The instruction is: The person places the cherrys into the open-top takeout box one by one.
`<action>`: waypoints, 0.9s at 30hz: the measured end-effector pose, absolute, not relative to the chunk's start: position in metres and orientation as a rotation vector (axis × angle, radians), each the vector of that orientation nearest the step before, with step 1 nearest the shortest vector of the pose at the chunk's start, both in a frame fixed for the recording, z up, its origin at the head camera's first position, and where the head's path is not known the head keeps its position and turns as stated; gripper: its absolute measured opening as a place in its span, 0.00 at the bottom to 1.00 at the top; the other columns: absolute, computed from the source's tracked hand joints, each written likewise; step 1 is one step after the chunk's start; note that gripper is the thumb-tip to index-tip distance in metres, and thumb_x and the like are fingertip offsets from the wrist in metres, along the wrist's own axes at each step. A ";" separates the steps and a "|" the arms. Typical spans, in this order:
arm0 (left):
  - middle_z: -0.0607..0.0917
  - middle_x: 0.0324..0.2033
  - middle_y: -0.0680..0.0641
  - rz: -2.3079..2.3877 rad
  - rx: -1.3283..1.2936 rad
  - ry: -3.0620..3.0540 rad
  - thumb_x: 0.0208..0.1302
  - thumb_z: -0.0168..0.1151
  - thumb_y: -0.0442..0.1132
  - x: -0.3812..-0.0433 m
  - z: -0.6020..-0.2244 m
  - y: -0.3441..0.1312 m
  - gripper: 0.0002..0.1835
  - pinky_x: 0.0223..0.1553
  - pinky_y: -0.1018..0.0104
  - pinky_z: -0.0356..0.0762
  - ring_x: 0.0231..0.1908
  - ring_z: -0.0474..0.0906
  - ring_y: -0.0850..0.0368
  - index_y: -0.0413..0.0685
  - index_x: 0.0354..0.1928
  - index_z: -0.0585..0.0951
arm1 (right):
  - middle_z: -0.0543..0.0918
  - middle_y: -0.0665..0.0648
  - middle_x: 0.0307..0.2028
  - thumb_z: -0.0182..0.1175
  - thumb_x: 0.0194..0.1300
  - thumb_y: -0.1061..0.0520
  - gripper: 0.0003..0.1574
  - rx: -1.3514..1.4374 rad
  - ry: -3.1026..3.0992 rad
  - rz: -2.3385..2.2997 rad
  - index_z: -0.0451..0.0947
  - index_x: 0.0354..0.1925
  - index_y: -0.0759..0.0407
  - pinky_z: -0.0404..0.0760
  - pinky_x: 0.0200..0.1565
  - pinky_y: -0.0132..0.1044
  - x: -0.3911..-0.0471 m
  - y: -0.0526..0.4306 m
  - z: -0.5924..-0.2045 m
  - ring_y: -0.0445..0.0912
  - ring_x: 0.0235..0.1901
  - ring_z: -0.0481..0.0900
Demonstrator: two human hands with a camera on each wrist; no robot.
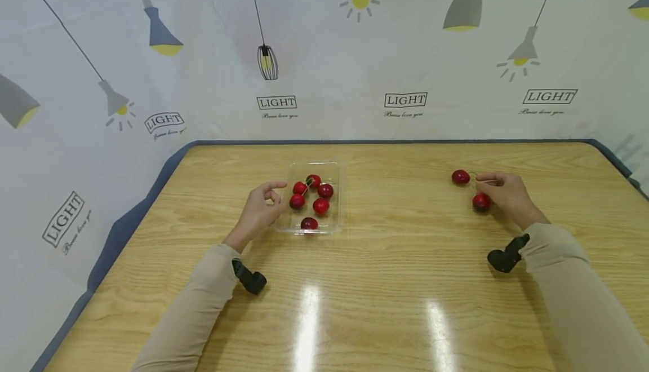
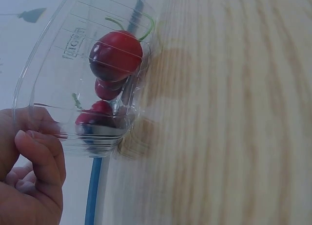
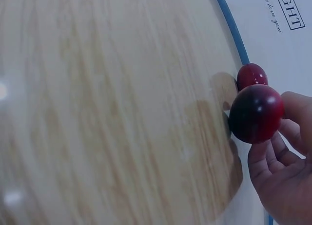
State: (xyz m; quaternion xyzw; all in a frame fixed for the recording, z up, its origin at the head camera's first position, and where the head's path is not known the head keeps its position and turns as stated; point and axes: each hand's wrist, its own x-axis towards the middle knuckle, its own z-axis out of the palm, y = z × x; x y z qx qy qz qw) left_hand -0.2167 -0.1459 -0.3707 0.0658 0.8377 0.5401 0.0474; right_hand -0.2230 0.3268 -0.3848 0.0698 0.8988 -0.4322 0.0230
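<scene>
Pinched in my right hand (image 1: 509, 194) are the thin stems of a pair of dark red cherries. One cherry (image 1: 481, 203) sits just under the fingers, and its partner (image 1: 460, 177) lies to the left and farther back. A clear plastic box (image 1: 336, 226) stands left of centre, with several red cherries (image 1: 321, 206) in it, some with green stems. At its left side is my left hand (image 1: 258, 214), index finger extended to the wall and thumb apart from it, nearer me. In the left wrist view, those fingertips (image 2: 46, 122) overlap the clear rim.
A wood-grain table (image 1: 385, 270) carries everything, with a blue strip along its edge. Behind it hangs a pale cloth (image 1: 345, 62) printed with lamps. Each wrist wears a small black camera (image 1: 507, 256).
</scene>
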 end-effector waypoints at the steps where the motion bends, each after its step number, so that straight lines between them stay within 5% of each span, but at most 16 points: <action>1: 0.68 0.21 0.47 1.647 0.196 2.549 0.53 0.52 0.25 -0.217 -0.370 -0.146 0.25 0.11 0.72 0.58 0.10 0.59 0.65 0.37 0.56 0.67 | 0.71 0.57 0.38 0.49 0.62 0.51 0.28 0.218 2.786 -1.343 0.67 0.54 0.69 0.69 0.25 0.30 -0.223 0.327 -0.385 0.40 0.29 0.64; 11: 0.67 0.22 0.46 1.646 0.175 2.533 0.53 0.50 0.23 -0.204 -0.349 -0.138 0.24 0.12 0.74 0.58 0.09 0.58 0.67 0.34 0.56 0.66 | 0.72 0.65 0.41 0.44 0.65 0.56 0.27 0.161 2.737 -1.443 0.62 0.59 0.70 0.74 0.30 0.27 -0.221 0.324 -0.380 0.31 0.26 0.71; 27: 0.67 0.21 0.46 1.638 0.186 2.538 0.54 0.51 0.24 -0.202 -0.347 -0.137 0.24 0.12 0.74 0.58 0.09 0.58 0.67 0.35 0.55 0.67 | 0.75 0.56 0.35 0.47 0.65 0.54 0.28 0.047 2.719 -1.538 0.62 0.58 0.70 0.77 0.33 0.29 -0.220 0.306 -0.365 0.33 0.28 0.76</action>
